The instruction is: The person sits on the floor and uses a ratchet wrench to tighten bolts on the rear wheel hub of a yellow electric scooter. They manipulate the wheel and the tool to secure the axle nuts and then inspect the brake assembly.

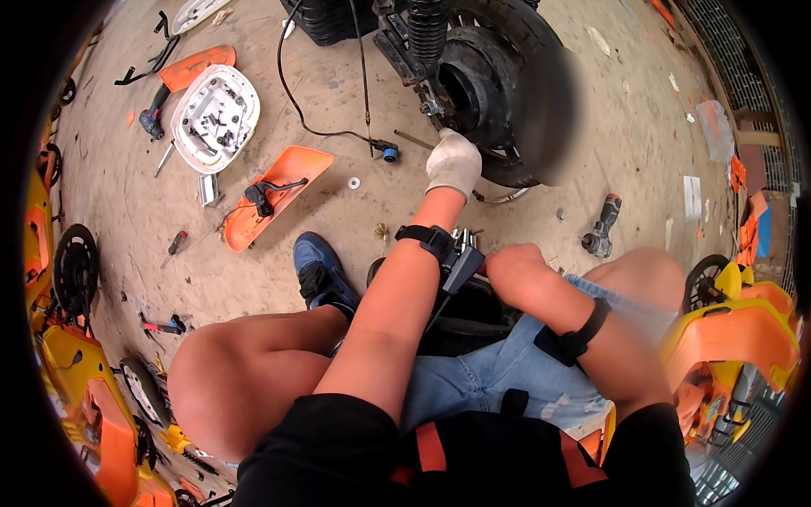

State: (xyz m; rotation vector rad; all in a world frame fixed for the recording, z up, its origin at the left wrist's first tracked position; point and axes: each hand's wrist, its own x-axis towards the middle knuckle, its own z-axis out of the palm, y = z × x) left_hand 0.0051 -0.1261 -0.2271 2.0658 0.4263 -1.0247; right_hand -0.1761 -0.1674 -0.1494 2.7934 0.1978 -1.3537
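Note:
My left hand, in a pale work glove, reaches forward to the hub of a black wheel. Its fingers are closed at the axle end, below a shock absorber with a black ribbed cover; whatever they grip is hidden. A thin coiled spring or threaded rod shows just left of the glove; I cannot tell whether it is held. My right hand is bare and curled into a fist above my lap, close to some silver metal cylinders. Its fingertips are out of sight.
A cable with a blue-ended connector lies left of the wheel. Further left are an orange panel with a brake lever, a white tray of small hardware and a power drill. Another power tool lies at right.

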